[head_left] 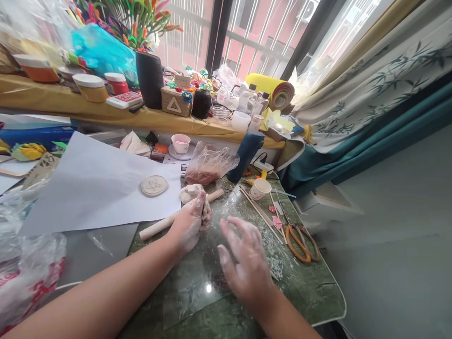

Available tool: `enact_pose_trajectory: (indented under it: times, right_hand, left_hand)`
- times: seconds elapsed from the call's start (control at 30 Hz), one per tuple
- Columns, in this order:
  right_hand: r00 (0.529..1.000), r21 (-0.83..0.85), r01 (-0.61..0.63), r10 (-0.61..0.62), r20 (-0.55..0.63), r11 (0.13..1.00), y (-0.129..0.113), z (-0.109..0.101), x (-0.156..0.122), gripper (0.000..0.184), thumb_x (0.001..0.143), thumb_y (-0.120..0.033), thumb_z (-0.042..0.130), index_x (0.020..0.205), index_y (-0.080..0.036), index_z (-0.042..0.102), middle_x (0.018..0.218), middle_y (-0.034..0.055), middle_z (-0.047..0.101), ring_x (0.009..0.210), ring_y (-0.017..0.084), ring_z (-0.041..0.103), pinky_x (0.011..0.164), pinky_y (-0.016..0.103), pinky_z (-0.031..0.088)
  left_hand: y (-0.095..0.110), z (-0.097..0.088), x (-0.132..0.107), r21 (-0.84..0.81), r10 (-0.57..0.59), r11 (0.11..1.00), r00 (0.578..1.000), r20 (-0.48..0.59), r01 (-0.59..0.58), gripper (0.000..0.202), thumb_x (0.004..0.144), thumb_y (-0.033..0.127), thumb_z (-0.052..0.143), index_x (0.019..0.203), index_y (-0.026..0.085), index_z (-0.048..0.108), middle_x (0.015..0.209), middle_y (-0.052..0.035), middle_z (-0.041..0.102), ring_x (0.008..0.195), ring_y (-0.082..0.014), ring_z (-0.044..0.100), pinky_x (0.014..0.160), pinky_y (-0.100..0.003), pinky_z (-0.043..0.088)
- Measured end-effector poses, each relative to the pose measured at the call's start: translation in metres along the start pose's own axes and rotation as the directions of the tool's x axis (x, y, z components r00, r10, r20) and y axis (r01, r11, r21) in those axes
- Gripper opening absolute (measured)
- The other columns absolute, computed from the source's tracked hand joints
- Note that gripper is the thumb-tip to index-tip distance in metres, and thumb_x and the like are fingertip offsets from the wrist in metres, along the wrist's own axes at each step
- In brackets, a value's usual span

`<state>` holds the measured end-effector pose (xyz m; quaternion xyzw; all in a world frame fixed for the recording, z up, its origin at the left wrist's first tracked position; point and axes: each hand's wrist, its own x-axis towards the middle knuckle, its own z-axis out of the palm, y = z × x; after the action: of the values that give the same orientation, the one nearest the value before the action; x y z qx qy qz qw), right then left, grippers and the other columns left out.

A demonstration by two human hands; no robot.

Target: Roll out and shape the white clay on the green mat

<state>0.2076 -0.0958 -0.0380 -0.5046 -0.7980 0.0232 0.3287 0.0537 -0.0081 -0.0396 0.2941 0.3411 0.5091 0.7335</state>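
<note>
My left hand (192,221) is closed in a fist around a small lump of pale clay, held just above the green table top (303,292). A wooden rolling pin (158,227) lies right behind that hand. Another lump of white clay (190,192) sits beyond it. My right hand (245,256) hovers over the table with dusty fingers spread and nothing in it. A round clay disc (154,185) with a star pattern rests on a white paper sheet (95,188).
Orange-handled scissors (298,241), thin wooden sticks (259,212) and a paper cup (260,188) lie right of the hands. A plastic bag of brown material (208,165) and a dark blue bottle (246,155) stand behind. A cluttered shelf (106,110) runs along the window.
</note>
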Motion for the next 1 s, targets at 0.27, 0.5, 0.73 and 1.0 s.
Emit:
enact_pose_trajectory:
  times: [0.27,0.5,0.73,1.0]
  right_hand:
    - [0.948,-0.086,-0.31,0.315,0.049,0.947,0.053,-0.003,-0.049,0.037,0.094,-0.032,0.062,0.13,-0.024,0.063,0.125,0.0115,0.066,0.117,0.032,0.06,0.1,0.051,0.05]
    - [0.911,-0.03,-0.398,0.399,0.103,0.917,0.087,-0.013,-0.052,0.026,0.097,-0.019,0.05,0.112,-0.023,0.071,0.105,0.0084,0.072,0.103,0.027,0.066,0.095,0.046,0.051]
    - [0.712,0.606,-0.595,0.696,0.093,0.527,0.061,-0.008,-0.001,0.036,0.087,-0.041,0.069,0.119,-0.024,0.067,0.123,0.0109,0.066,0.116,0.029,0.062,0.107,0.052,0.046]
    - [0.486,0.649,-0.291,0.477,0.733,-0.703,0.004,0.012,0.047,0.051,0.101,-0.059,0.039,0.095,-0.017,0.068,0.086,0.0095,0.074,0.081,0.022,0.072,0.076,0.036,0.059]
  left_hand:
    - [-0.001,-0.009,0.004,0.066,0.046,0.997,0.999,0.021,-0.048,0.067,0.076,0.08,0.066,0.062,0.019,0.041,0.052,0.0063,0.038,0.043,-0.0056,0.028,0.039,-0.017,0.021]
    - [0.002,-0.012,0.007,-0.1,-0.089,0.989,0.981,0.171,0.107,0.063,0.083,0.08,0.057,0.092,0.018,0.066,0.078,-0.0044,0.066,0.069,-0.0159,0.062,0.062,-0.026,0.055]
    - [-0.009,-0.009,0.003,0.205,0.047,0.976,0.989,0.14,-0.075,0.043,0.081,0.036,0.082,0.119,0.019,0.068,0.104,-0.0107,0.075,0.115,-0.0299,0.066,0.096,-0.037,0.052]
    - [-0.008,-0.007,-0.007,0.636,0.184,0.526,0.806,0.563,-0.564,0.036,0.079,0.03,0.08,0.115,0.032,0.078,0.122,-0.0066,0.076,0.121,-0.0357,0.064,0.114,-0.048,0.037]
